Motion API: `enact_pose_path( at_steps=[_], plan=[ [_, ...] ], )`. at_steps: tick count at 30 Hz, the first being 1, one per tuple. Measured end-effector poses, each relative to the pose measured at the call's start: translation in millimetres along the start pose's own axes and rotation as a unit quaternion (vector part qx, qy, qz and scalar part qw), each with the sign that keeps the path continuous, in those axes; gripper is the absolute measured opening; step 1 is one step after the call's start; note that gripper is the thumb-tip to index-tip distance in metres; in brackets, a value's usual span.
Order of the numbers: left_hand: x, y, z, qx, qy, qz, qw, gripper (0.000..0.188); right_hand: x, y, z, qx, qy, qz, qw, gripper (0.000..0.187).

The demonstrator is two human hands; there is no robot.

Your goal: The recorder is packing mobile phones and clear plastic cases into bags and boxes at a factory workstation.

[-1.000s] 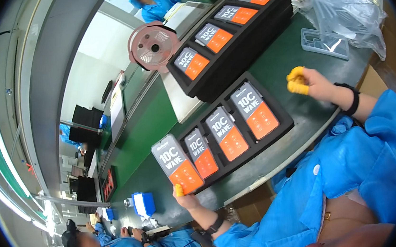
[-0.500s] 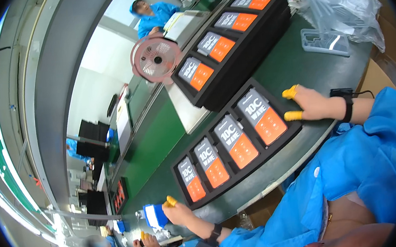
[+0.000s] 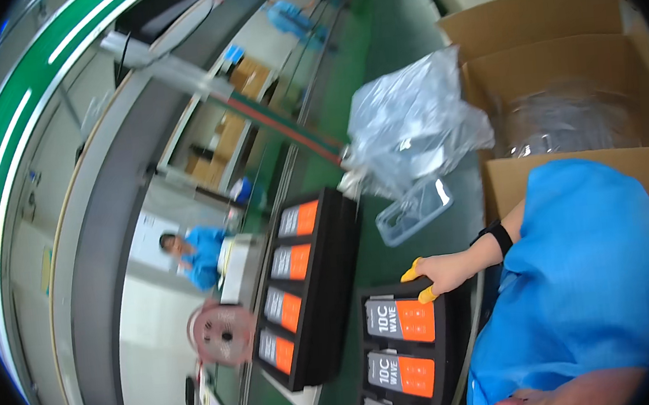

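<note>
My right hand [image 3: 450,271], with yellow finger covers on the thumb and a finger, grips the end of a black tray [image 3: 392,290] on the green bench. Flat grey-and-orange boxes [image 3: 415,320] lie in the tray's slots, and its lower part runs out of view. Beyond it stands a taller black tray stack [image 3: 339,259], its top filled with the same kind of boxes. A clear plastic phone case [image 3: 422,223] lies on the bench past my right hand. My left hand is out of the picture.
A crumpled clear plastic bag [image 3: 410,120] rests beside the phone case. To the right, an open cardboard box [image 3: 534,22] holds clear plastic. A pink fan [image 3: 224,335] stands behind the stack; a co-worker in blue [image 3: 206,253] is across the bench.
The view has swung to the right, bringing the cardboard box into sight. My right hand has closed on the tray's end, and my left hand has gone out of view.
</note>
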State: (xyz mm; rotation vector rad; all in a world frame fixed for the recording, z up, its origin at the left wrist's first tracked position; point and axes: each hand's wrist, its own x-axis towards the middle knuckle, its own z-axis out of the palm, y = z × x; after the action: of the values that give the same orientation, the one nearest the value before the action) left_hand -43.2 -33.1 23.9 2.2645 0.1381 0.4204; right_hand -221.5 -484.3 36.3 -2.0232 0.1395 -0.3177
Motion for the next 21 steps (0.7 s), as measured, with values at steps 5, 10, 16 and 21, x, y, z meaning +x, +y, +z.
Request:
enact_pose_path(
  at_steps=[5, 10, 16, 21],
  plan=[
    [47.2, 83.0, 35.7, -0.217, -0.043, 0.027, 0.975, 0.045, 0.1, -32.1, -73.6, 0.054, 0.138, -0.082, 0.986, 0.054],
    [93.9, 128.6, 58.3, -0.386, -0.062, 0.018, 0.920, 0.043, 94.1, -58.1, -126.6, 0.146, 0.251, -0.190, 0.938, 0.049],
    [128.9, 167.6, 80.9, -0.386, -0.089, 0.028, 0.918, 0.041, 217.5, -13.2, -140.6, 0.159, 0.379, -0.149, 0.899, 0.041],
    [111.1, 197.2, 95.2, -0.064, -0.094, 0.034, 0.993, 0.043, 246.4, 30.4, -118.2, 0.065, 0.395, -0.022, 0.916, 0.033]
  ],
)
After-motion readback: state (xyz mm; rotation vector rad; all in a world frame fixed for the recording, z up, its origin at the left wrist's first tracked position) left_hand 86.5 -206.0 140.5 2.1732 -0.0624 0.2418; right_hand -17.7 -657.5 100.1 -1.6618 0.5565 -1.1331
